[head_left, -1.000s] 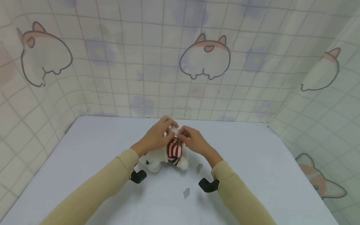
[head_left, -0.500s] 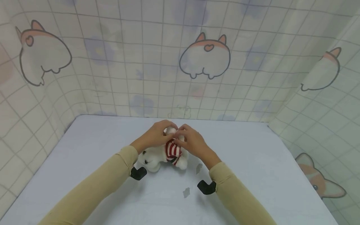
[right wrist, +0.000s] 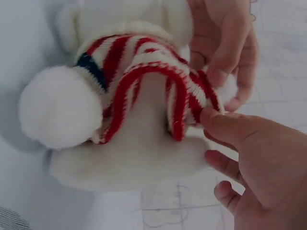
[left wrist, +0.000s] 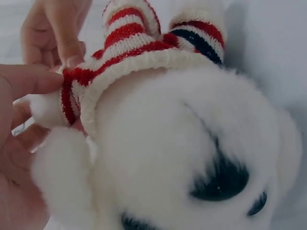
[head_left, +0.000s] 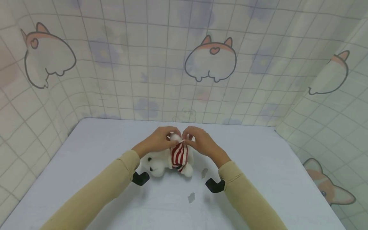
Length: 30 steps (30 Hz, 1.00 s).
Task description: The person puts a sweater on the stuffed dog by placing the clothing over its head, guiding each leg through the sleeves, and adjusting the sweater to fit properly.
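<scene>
A white plush toy animal [head_left: 157, 166] lies on the table, its head toward the left, with dark eyes and nose. It wears a red and white striped knitted sweater [head_left: 179, 155] with a dark blue band. My left hand [head_left: 158, 138] pinches the sweater sleeve at the toy's raised arm; in the left wrist view its thumb [left wrist: 33, 79] presses the cuff, fingers curled behind. From the other side my right hand [head_left: 203, 142] pinches the same sleeve's edge between thumb [right wrist: 223, 125] and fingers. A fluffy white paw [right wrist: 228, 88] shows at that sleeve's end.
The white table [head_left: 253, 159] ends at a grid-patterned curtain [head_left: 115, 73] behind and at both sides. Two small grey patches [head_left: 191, 197] mark the tabletop in front of the toy. A black wrist mount [head_left: 215, 185] sits under each forearm.
My right hand has shifted slightly right, its fingertips drawing the sleeve edge up and toward the right. My left hand stays near the raised arm. The toy has barely moved.
</scene>
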{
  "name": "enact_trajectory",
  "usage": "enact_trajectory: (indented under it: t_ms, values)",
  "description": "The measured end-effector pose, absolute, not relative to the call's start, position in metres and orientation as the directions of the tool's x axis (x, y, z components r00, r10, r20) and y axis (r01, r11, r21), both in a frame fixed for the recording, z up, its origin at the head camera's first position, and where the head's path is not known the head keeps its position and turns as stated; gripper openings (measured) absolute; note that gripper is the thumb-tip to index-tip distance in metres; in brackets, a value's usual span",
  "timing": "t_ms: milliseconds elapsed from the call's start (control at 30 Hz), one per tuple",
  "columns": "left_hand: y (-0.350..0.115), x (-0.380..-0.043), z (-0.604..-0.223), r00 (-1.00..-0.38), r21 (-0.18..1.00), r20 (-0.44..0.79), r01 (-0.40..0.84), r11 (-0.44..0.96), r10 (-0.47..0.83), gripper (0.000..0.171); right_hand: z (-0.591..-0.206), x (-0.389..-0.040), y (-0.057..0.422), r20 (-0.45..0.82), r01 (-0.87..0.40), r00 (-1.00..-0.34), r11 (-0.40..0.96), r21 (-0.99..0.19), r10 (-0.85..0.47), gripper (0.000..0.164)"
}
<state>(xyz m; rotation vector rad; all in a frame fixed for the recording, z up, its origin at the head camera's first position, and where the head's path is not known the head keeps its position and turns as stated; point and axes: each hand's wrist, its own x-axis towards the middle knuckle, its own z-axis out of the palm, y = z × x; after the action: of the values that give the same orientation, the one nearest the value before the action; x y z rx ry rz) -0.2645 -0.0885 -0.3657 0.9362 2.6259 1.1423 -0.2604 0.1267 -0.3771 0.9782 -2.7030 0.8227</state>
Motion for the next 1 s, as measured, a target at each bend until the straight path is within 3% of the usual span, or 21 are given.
enact_trajectory:
  t_ms: [100,367,467,600,733,867,1000]
  values:
    - [-0.091,-0.265,-0.368,-0.793,0.72,0.14,0.492,0.489,0.592,0.02,-0.381,-0.263,0.129,0.282,-0.625,-0.774,0.615,-0.48,-0.567,0.007]
    - [-0.092,-0.261,-0.371,-0.765,0.76,0.187,0.51,0.403,0.616,0.02,-0.388,-0.269,0.128,0.165,-0.599,-0.777,0.632,-0.492,-0.607,0.025]
    - [-0.092,-0.261,-0.371,-0.779,0.772,0.168,0.485,0.411,0.605,0.019,-0.387,-0.269,0.128,0.221,-0.602,-0.786,0.633,-0.488,-0.577,0.018]
    - [-0.09,-0.262,-0.371,-0.794,0.75,0.135,0.473,0.462,0.593,0.017,-0.385,-0.269,0.13,0.39,-0.64,-0.768,0.622,-0.451,-0.508,0.008]
    - [-0.09,-0.265,-0.371,-0.811,0.729,0.109,0.458,0.508,0.575,0.025,-0.381,-0.268,0.13,0.502,-0.662,-0.742,0.604,-0.443,-0.445,0.006]
    - [-0.089,-0.265,-0.37,-0.831,0.714,0.081,0.434,0.55,0.55,0.032,-0.38,-0.264,0.127,0.398,-0.601,-0.799,0.622,-0.502,-0.451,0.014]
    - [-0.083,-0.265,-0.366,-0.829,0.676,0.074,0.45,0.583,0.555,0.023,-0.387,-0.259,0.127,0.195,-0.484,-0.866,0.676,-0.555,-0.46,0.03]
